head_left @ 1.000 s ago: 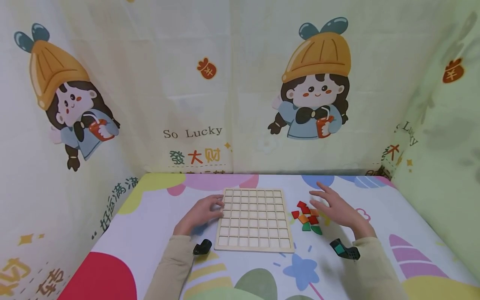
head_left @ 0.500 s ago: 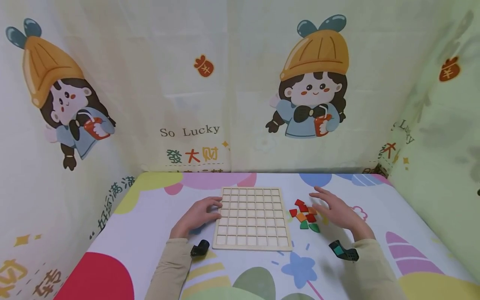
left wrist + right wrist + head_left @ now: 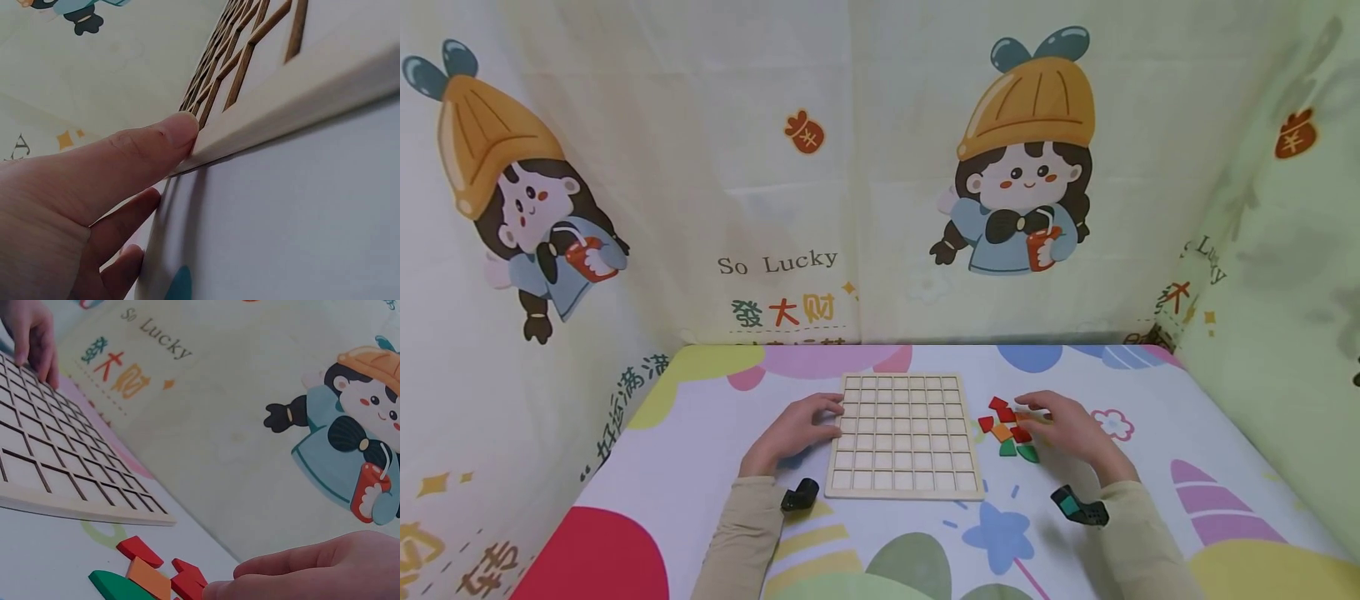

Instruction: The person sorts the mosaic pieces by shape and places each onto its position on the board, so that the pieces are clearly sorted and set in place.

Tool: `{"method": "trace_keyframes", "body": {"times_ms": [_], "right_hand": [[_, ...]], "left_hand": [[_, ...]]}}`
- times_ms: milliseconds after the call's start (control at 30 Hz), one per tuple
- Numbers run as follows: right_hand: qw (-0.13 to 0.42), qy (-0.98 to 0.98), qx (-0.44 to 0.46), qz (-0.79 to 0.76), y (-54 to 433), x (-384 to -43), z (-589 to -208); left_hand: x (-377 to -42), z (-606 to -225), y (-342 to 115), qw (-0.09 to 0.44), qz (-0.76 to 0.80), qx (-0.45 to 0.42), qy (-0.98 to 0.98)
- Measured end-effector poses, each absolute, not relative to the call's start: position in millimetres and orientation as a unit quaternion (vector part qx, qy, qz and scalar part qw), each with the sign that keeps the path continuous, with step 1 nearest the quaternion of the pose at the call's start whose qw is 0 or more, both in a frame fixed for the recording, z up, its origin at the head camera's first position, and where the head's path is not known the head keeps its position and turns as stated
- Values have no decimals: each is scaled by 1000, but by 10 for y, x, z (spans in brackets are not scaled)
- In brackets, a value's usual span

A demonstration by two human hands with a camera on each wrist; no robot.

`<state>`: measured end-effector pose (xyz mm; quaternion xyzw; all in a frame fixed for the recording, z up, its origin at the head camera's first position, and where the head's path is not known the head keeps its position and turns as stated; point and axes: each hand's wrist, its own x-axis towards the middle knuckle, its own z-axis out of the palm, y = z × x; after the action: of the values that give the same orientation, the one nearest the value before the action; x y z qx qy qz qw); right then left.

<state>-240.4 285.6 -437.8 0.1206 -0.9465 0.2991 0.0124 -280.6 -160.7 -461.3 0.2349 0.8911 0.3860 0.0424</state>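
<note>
A pale wooden grid board (image 3: 904,433) lies flat at the middle of the table. My left hand (image 3: 801,425) rests against its left edge; in the left wrist view the thumb (image 3: 147,140) touches the frame and the other fingers hang below it. Right of the board is a loose cluster of small flat pieces: red (image 3: 986,424), orange (image 3: 1002,432) and green (image 3: 1007,448), some with a curved side. Over the cluster's right side is my right hand (image 3: 1063,425), thumb and fingers apart, partly covering pieces. Whether its thumb touches a red piece I cannot tell.
A patterned cloth (image 3: 917,567) covers the table. Printed curtains (image 3: 895,208) close off the back and both sides. Each wrist carries a small black camera, the left one (image 3: 801,495) near the board's lower left corner and the right one (image 3: 1079,506) below the pieces.
My right hand has come down and nearer to the pieces, its fingers drawing closer together. The left hand stays at the board's edge. The whole view has shifted slightly.
</note>
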Motion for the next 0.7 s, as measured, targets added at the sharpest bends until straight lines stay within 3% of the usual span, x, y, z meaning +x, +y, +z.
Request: {"method": "trace_keyframes", "body": {"times_ms": [433,700], "right_hand": [[20,-949,102,299,2912,-2367,-4454],[-9,-947,106,303,2957,-2333,-4479]], "left_hand": [[-2809,-4613,-1610,45,386,236,891],[-2817,-4621,-1615,42,384,240,891]]}}
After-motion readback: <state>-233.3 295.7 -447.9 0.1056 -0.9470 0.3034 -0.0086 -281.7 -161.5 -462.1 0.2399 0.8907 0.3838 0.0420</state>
